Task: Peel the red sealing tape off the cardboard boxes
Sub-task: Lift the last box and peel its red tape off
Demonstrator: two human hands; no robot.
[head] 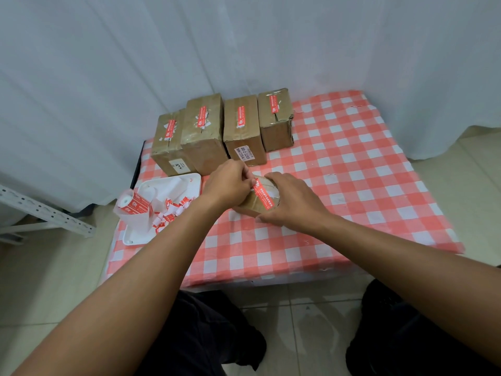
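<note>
A small cardboard box (257, 203) lies on the checked tablecloth between my hands. A strip of red sealing tape (263, 195) runs across its top. My left hand (229, 183) pinches the far end of that strip, which is lifted a little off the box. My right hand (290, 202) grips the box from the right side and holds it down. Behind stand several taller cardboard boxes (204, 137), each with red tape (241, 116) on top, some strips partly torn.
A white tray (173, 187) at the left holds a roll of red tape (134, 206) and several peeled scraps (173, 210). The red-and-white checked table (352, 172) stands against white curtains. A metal rail (46, 213) lies on the floor at the left.
</note>
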